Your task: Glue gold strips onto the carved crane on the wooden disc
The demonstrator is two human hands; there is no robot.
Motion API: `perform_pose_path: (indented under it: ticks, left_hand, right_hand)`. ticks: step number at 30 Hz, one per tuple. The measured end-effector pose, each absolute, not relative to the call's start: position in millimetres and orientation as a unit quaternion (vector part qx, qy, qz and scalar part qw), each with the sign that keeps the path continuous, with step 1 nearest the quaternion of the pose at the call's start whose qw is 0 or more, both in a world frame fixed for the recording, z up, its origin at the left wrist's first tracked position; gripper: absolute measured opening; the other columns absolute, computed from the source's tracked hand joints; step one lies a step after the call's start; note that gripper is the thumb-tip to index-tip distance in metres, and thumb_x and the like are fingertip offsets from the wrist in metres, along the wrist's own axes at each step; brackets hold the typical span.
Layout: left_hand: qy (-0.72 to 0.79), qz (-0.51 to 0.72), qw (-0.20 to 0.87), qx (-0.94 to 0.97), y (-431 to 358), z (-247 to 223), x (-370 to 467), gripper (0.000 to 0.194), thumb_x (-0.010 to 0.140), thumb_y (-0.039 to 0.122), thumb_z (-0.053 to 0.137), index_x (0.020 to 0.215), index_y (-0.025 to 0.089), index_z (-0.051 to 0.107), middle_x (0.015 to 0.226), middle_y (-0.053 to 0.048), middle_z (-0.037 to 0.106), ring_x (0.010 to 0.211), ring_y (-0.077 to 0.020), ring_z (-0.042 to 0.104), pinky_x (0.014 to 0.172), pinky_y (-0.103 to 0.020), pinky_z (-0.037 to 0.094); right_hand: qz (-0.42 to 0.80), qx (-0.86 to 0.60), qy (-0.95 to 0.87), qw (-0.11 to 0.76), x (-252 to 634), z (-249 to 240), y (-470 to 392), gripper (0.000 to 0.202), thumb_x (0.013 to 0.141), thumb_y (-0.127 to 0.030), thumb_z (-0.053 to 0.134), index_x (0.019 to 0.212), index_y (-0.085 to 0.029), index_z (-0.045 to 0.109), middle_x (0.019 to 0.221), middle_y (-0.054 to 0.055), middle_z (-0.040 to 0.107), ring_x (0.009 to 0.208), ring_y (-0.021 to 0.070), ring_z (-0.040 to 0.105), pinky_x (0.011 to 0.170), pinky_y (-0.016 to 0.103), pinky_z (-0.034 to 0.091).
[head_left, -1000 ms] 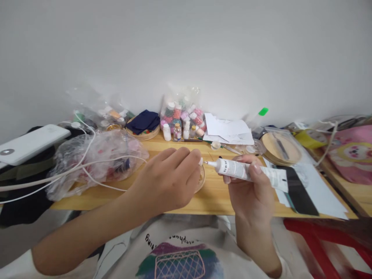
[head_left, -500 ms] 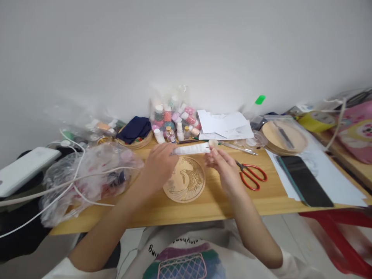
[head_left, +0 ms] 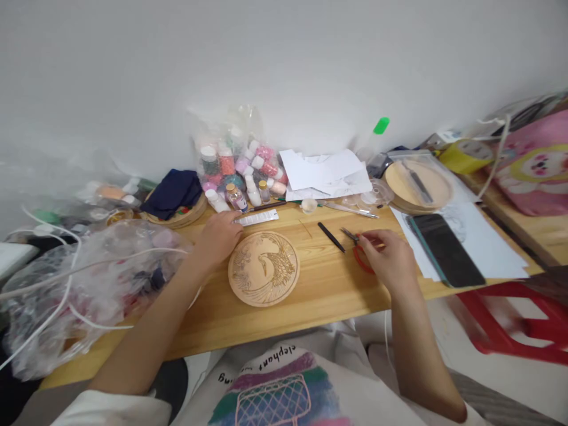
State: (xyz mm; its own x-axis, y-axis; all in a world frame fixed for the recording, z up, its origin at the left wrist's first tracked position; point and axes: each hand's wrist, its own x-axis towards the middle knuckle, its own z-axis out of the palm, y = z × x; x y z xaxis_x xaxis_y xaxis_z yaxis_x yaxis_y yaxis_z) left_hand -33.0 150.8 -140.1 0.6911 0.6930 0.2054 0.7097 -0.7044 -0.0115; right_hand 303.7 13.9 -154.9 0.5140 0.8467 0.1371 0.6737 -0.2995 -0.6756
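My left hand (head_left: 220, 236) is at the left end of a slim white tube (head_left: 257, 218) with small print, its fingers closed there. The tube is low over the tabletop, behind a round wooden disc (head_left: 248, 266) engraved with a bird design. My right hand (head_left: 390, 257) is closed on the red handles of a pair of scissors (head_left: 362, 258), whose blades point to the far left. A dark slim tool (head_left: 331, 237) lies left of the scissors. A small pale round cap (head_left: 309, 206) stands behind it.
Bagged bead jars (head_left: 226, 163), small bottles (head_left: 236, 197) and white papers (head_left: 326, 174) line the wall. To the right lie a phone (head_left: 446, 249) and a wooden disc in a clear bag (head_left: 419, 183). Plastic bags (head_left: 110, 266) and white cables crowd the left side.
My right hand has left the white tube, moved right and taken hold of the scissors. My left hand has lowered the tube toward the table. The camera view has shifted slightly.
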Motion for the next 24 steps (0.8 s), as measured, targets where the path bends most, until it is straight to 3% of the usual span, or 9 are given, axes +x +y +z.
perform_pose_path:
  ticks: [5,10,14,17,19,22,24]
  left_hand:
    - [-0.362,-0.194,0.044,-0.911,138.6,-144.3,-31.7,0.018,0.089,0.021,0.057,0.078,0.017,0.071,0.111,-0.012,0.071,0.101,-0.0271,0.065,0.087,-0.046,0.054]
    - [-0.349,-0.300,0.034,-0.887,101.3,-128.2,-17.0,0.015,0.094,0.021,0.055,0.091,0.021,0.070,0.107,-0.005,0.072,0.102,-0.0213,0.065,0.090,-0.043,0.055]
    - [-0.353,-0.358,0.009,-0.864,72.6,-118.4,-10.5,0.011,0.092,0.017,0.059,0.091,0.020,0.069,0.104,-0.003,0.073,0.098,-0.0188,0.066,0.087,-0.041,0.057]
    - [-0.360,-0.390,-0.014,-0.848,58.7,-120.0,-10.1,0.008,0.090,0.013,0.062,0.091,0.017,0.068,0.103,-0.003,0.073,0.098,-0.0171,0.066,0.086,-0.038,0.057]
    - [-0.358,-0.405,-0.032,-0.841,51.8,-121.9,-9.8,0.009,0.090,0.010,0.063,0.093,0.017,0.068,0.104,-0.004,0.073,0.098,-0.0159,0.067,0.085,-0.035,0.057]
    - [-0.372,-0.406,-0.059,-0.833,44.0,-121.5,-7.5,0.011,0.090,0.011,0.063,0.095,0.020,0.068,0.105,-0.004,0.073,0.098,-0.0160,0.067,0.084,-0.036,0.058]
    - [-0.383,-0.411,-0.073,-0.824,40.9,-119.3,-5.0,0.012,0.091,0.012,0.062,0.096,0.021,0.068,0.105,-0.003,0.073,0.098,-0.0159,0.067,0.084,-0.037,0.058]
  right_hand:
    - [0.133,-0.771,-0.588,0.206,291.3,-143.7,22.1,0.017,0.081,-0.030,0.061,0.085,-0.018,0.072,0.083,0.009,0.072,0.073,0.0210,0.063,0.065,0.032,0.044]
    - [0.103,-0.746,-0.655,0.054,260.0,-127.4,45.3,0.018,0.086,-0.017,0.054,0.096,-0.017,0.070,0.097,0.014,0.072,0.082,0.0235,0.066,0.060,0.030,0.038]
    - [0.108,-0.750,-0.652,0.019,256.2,-126.1,53.2,0.021,0.080,-0.008,0.052,0.090,-0.013,0.069,0.091,0.015,0.072,0.075,0.0233,0.064,0.056,0.031,0.033]
    - [0.199,-0.733,-0.645,0.091,269.9,-127.6,52.3,0.018,0.075,-0.008,0.055,0.081,-0.015,0.070,0.074,0.008,0.071,0.067,0.0200,0.061,0.057,0.030,0.036]
    - [0.322,-0.693,-0.610,0.208,280.1,-124.3,49.5,0.016,0.074,-0.014,0.061,0.085,-0.016,0.072,0.069,0.003,0.069,0.061,0.0163,0.059,0.057,0.028,0.042]
    - [0.514,-0.569,-0.517,0.380,284.9,-109.7,45.1,0.027,0.069,-0.030,0.077,0.093,-0.019,0.074,0.076,0.002,0.071,0.055,0.0118,0.056,0.052,0.028,0.047]
    - [0.562,-0.485,-0.470,0.478,278.0,-98.0,45.0,0.031,0.063,-0.038,0.084,0.087,-0.021,0.074,0.080,0.002,0.071,0.054,0.0110,0.057,0.047,0.027,0.048]
